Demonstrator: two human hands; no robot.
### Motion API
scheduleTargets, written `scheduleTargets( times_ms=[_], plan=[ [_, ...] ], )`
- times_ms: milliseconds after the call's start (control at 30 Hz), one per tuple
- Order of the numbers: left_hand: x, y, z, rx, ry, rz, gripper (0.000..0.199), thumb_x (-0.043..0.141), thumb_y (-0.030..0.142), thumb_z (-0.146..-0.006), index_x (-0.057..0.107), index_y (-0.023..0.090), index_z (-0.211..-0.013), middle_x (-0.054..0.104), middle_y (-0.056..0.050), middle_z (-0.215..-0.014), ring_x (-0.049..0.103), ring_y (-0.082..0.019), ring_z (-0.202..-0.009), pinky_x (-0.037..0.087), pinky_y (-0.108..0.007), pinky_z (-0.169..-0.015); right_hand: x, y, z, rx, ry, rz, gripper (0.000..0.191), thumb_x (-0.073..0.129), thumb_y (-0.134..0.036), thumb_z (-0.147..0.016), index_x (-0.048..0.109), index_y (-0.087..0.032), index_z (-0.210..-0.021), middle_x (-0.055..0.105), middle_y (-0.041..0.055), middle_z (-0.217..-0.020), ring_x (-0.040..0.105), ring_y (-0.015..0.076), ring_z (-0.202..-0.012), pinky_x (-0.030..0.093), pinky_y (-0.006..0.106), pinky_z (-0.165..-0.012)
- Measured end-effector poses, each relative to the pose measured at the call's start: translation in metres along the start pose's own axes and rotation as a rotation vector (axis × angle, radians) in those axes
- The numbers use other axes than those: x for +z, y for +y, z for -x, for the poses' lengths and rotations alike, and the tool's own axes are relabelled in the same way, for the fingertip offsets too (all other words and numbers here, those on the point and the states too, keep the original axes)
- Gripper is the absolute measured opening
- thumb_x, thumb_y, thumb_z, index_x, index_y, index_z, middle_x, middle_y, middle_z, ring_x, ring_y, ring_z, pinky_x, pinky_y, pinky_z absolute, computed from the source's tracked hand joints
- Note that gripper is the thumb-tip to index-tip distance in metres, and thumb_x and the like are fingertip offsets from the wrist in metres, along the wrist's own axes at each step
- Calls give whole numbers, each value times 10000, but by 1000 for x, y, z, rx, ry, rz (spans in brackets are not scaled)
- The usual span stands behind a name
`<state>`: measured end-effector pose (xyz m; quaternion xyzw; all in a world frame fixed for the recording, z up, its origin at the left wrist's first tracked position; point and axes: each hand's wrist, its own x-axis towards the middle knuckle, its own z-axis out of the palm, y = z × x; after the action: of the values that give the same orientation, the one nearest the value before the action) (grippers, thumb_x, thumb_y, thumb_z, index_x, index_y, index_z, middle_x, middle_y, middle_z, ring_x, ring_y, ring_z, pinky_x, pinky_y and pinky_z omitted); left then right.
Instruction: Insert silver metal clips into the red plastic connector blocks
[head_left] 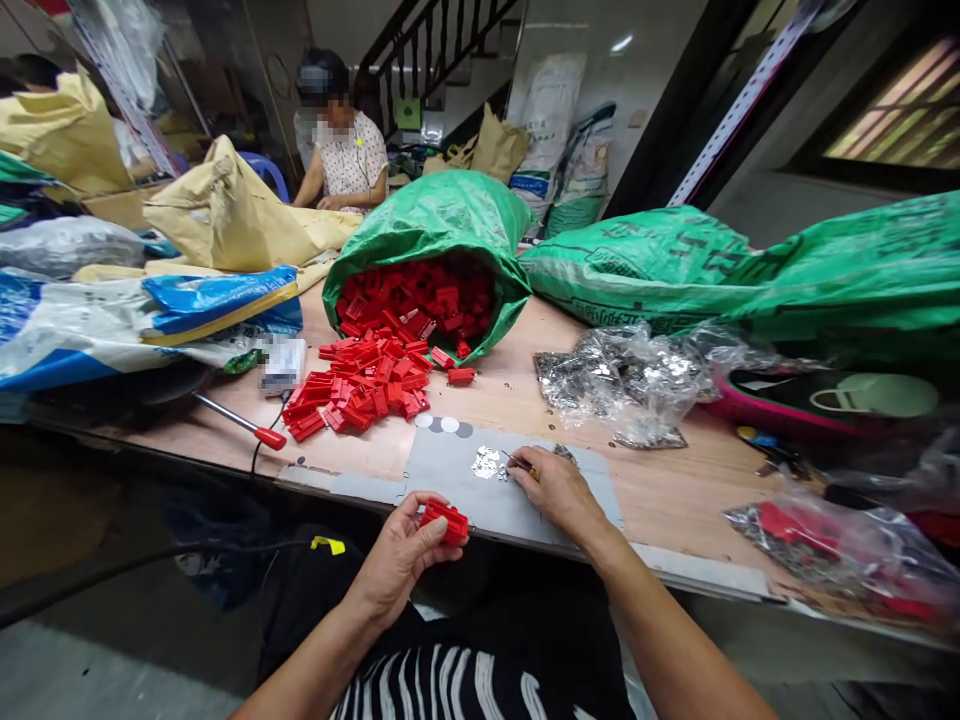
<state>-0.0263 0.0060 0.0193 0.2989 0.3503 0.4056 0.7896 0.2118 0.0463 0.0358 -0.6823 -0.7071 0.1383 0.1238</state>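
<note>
My left hand (401,555) is closed round a red plastic part (445,522) just off the table's front edge. Over the grey mat (442,470), the fingers of my right hand (551,485) pinch a thin tool (520,463), its tip close to a small pile of silvery metal pieces (487,463). Darker small pieces lie partly hidden behind that hand. Behind the mat and to the left, a heap of red parts (367,385) spills from the mouth of a green sack (442,215).
Clear bags of metal pieces (630,375) lie right of the sack. More green sacks (675,260) stretch along the back right. A red-handled tool (251,425) and a cable lie at the left. A person (341,150) sits across the table.
</note>
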Motion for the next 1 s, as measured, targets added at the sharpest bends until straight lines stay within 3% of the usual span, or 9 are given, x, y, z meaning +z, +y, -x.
scheduleTargets(
  times_ms=[400,700,1000],
  plan=[
    [1,5,1,0,12,16,332,719,287,-753,550,162,-1011,688,-66,-893,675,-184,-812,526,-303,-744,7,-7,-1,-49,-63,10,91,527,-246,-860,611,-216,-881,645,25,-894,583,167,-819,373,256,-697],
    [1,-2,-8,253,99,-129,322,758,217,-694,632,178,-987,691,-27,-942,628,-137,-841,483,-258,-825,10,-5,0,-82,-7,-4,87,497,-252,-877,567,-202,-891,613,31,-885,568,175,-802,380,273,-704],
    [0,-2,-8,342,108,-301,301,740,231,-713,643,191,-995,681,-18,-934,615,-137,-853,463,-232,-815,12,-4,-1,-61,-1,-48,113,483,-267,-880,578,-205,-884,630,37,-901,581,183,-830,389,281,-721]
  ],
)
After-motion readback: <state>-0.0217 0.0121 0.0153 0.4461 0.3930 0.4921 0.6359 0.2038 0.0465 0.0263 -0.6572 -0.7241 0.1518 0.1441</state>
